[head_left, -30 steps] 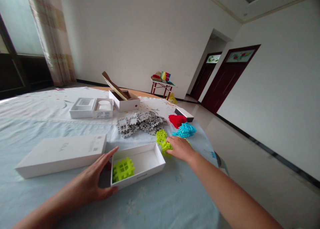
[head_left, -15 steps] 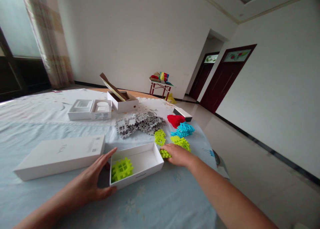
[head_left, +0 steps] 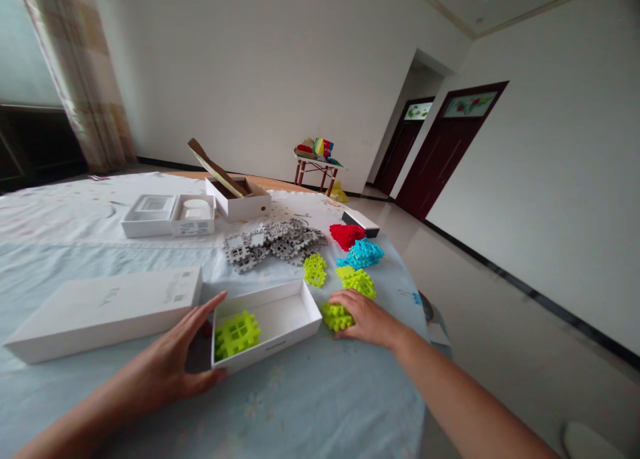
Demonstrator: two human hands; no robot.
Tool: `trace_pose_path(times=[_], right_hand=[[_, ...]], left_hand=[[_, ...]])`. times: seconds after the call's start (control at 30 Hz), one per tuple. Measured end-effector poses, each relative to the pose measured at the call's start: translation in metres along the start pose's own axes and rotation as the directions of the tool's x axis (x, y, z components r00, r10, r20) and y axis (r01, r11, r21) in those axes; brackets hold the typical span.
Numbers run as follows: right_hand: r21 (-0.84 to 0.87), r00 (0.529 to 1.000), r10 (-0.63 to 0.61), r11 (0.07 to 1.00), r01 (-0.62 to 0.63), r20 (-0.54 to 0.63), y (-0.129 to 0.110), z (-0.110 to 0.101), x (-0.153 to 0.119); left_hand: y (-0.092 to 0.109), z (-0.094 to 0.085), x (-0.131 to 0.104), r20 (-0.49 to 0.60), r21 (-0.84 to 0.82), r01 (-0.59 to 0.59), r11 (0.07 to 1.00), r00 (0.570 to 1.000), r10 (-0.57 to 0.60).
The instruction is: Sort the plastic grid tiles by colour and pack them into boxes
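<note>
An open white box lies in front of me with yellow-green interlocking building pieces in its left end. My left hand is spread around the box's left end, fingers and thumb apart at its edges. Just right of the box, my right hand has its fingers curled around a small stack of yellow-green building pieces on the cloth. Behind that hand is another yellow-green pile. A further small yellow-green group lies behind the box's right end.
Grey pieces form a heap beyond the box, with blue and red piles to its right. A closed white box lies at left. Farther back are an open box and a small white tray. The round table's edge curves along the right.
My right hand has closed around the yellow-green stack beside the box, its thumb now at the near side. My left hand stays at the box's left end. The view has shifted slightly.
</note>
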State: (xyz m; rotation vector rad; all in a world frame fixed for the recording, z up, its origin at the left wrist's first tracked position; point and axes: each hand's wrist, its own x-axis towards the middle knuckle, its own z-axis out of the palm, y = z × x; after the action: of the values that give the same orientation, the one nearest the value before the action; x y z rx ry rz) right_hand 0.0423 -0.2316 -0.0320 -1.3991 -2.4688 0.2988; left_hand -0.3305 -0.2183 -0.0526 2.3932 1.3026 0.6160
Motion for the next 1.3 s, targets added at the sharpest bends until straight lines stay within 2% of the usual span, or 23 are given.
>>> trace_pose_path(times=[0.17, 0.3, 0.6, 0.7, 0.93, 1.1, 1.3], right_hand=[[0.068, 0.999, -0.003, 0.998, 0.001, 0.035, 0.000, -0.002, -0.008], [0.091, 1.000, -0.003, 0.996, 0.001, 0.026, -0.001, -0.005, -0.009], [0.067, 0.997, -0.014, 0.998, 0.008, 0.080, -0.009, -0.018, 0.007], [0.050, 0.995, 0.018, 0.998, -0.023, 0.094, -0.012, -0.018, 0.010], [0.051, 0.966, 0.087, 0.994, -0.102, 0.243, -0.013, -0.013, 0.011], [0.051, 0.966, 0.074, 0.995, -0.090, 0.247, -0.009, -0.017, 0.007], [0.035, 0.962, 0.068, 0.996, -0.080, 0.263, -0.006, -0.020, 0.004]], left_hand=[[-0.004, 0.003, 0.001, 0.007, 0.017, -0.005, 1.000, 1.000, 0.005], [-0.004, 0.004, 0.000, -0.040, 0.003, -0.024, 1.000, 0.999, 0.024], [-0.014, 0.007, 0.002, -0.023, 0.033, -0.063, 0.997, 0.998, 0.064], [-0.016, 0.008, 0.004, -0.017, 0.047, -0.088, 0.995, 0.996, 0.089], [-0.010, 0.006, 0.000, -0.028, -0.002, -0.076, 0.997, 0.997, 0.076], [-0.001, 0.002, -0.002, -0.024, -0.081, -0.057, 0.995, 0.998, 0.055], [-0.003, 0.004, -0.001, -0.002, -0.043, -0.028, 0.999, 1.000, 0.028]])
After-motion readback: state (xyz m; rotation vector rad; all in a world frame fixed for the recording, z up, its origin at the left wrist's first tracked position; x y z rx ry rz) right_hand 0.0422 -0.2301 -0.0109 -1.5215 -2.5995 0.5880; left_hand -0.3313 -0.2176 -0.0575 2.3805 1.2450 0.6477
